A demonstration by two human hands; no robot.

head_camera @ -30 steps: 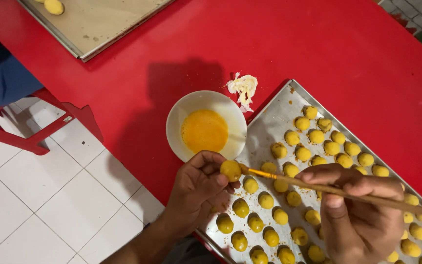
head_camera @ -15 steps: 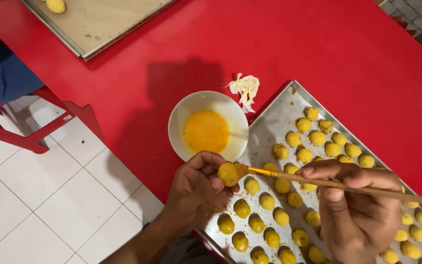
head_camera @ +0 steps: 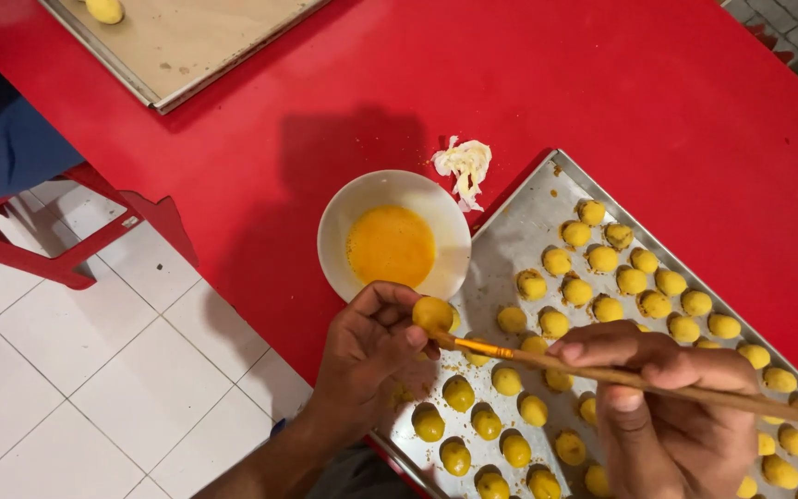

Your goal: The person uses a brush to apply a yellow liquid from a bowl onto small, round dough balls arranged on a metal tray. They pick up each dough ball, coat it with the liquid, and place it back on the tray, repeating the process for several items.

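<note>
Work: The person is painting small yellow dough balls with yellow egg wash from a bowl.

Done so far: Many balls sit in rows on the metal tray (head_camera: 510, 249). Most look shiny and deep yellow, so I think they are already painted. I cannot tell this for each one.

Left to do: The ball in hand (head_camera: 433, 314) is being painted now. I think it must go on the tray after that. The tray has bare room at its end near the bowl.

Left hand (head_camera: 371, 356): Its fingers are closed on the one ball. The ball sits at the fingertips, pinched between thumb and first fingers, over the tray edge nearest the bowl.

Right hand (head_camera: 671, 407): Its fingers are closed on a thin wooden brush (head_camera: 639, 377). The brush tip touches the underside of the held ball.

Bowl (head_camera: 339, 226): White and round, with egg wash inside. It stands on the red table (head_camera: 602, 83), just beside the tray and just above the left hand.

Other things: A crumpled white scrap (head_camera: 465, 166) lies on the table by the tray's corner. A second tray (head_camera: 205, 46) with one lump of dough (head_camera: 104, 9) sits at the table's far edge.
</note>
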